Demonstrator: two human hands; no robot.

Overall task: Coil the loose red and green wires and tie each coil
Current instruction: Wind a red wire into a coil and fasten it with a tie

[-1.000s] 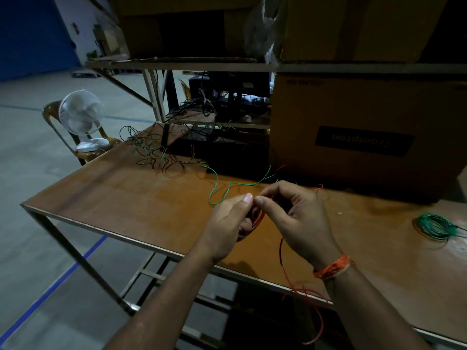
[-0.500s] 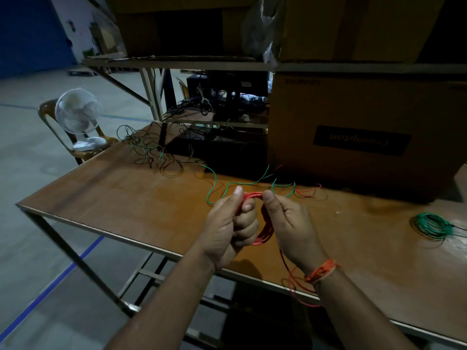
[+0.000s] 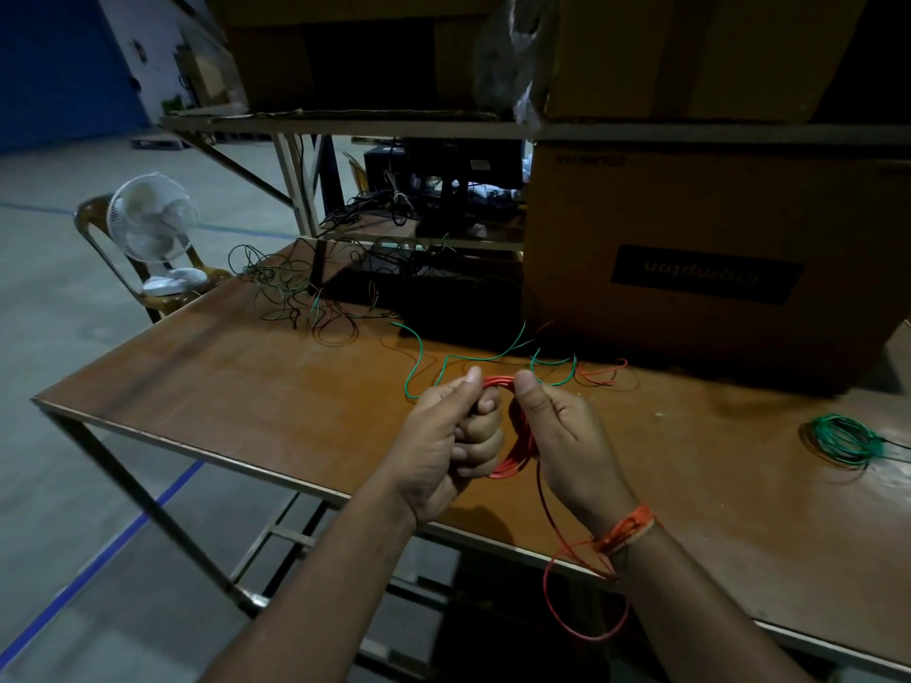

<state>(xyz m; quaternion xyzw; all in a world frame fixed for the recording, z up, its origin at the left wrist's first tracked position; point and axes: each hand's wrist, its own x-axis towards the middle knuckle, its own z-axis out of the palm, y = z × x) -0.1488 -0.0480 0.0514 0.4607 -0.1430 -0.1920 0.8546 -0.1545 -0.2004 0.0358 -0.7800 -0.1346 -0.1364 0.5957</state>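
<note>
A red wire coil (image 3: 518, 443) is held upright between both hands above the wooden table (image 3: 222, 386). My left hand (image 3: 446, 448) grips its left side with curled fingers and the thumb on top. My right hand (image 3: 562, 436) pinches its top and right side. The coil's loose red tail (image 3: 567, 574) hangs down past the table's front edge in a loop. A loose green wire (image 3: 458, 359) lies on the table just beyond my hands, with a short red piece (image 3: 604, 372) at its right end. A finished green coil (image 3: 845, 438) lies at the far right.
A tangle of dark wires (image 3: 296, 293) lies at the table's back left. A large cardboard box (image 3: 705, 268) stands behind the hands, under a shelf with more boxes. A white fan (image 3: 150, 229) sits on a chair to the left of the table.
The hands have spread apart slightly and the red coil now shows between them as a full loop. The loose tail has been drawn up into a shorter hanging loop.
</note>
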